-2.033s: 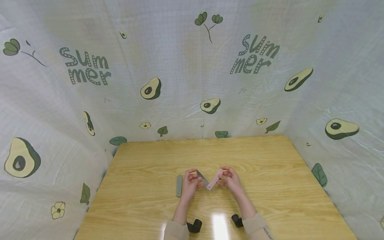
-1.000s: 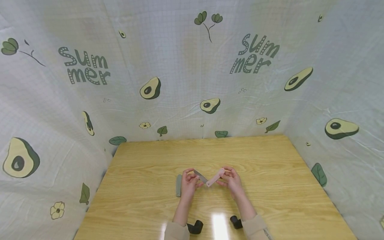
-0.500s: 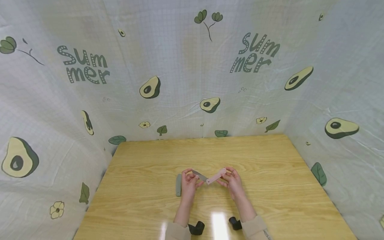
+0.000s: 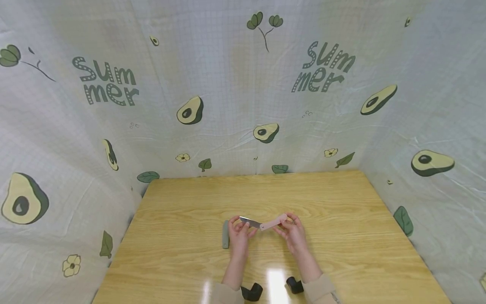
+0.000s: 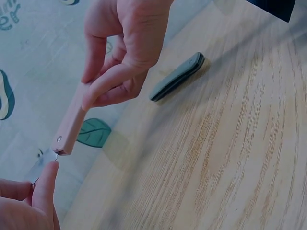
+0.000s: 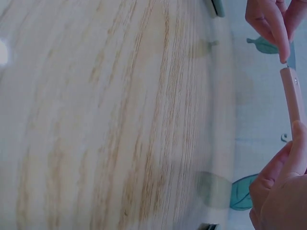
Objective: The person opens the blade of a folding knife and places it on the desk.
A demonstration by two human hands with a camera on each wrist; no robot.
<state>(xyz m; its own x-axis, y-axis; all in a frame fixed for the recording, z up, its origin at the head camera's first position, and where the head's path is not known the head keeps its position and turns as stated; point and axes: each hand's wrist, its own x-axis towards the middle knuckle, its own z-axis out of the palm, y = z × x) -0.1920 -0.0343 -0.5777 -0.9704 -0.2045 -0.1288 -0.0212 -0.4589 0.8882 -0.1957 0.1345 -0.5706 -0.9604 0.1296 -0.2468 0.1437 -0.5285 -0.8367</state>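
Folding knife: we are pinching its steel blade with our left hand while our right hand is gripping the pink handle.

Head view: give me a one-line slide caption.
Two hands unfold a pink folding knife above a wooden table; a green folded knife lies beside the left hand.

Light is soft and even, from overhead. A white glare patch sits on the wooden table at its near edge. Head view bends strongly at the edges (fisheye). Wrist views are softer, esp. the right one: wood grain blurred, colours pale.
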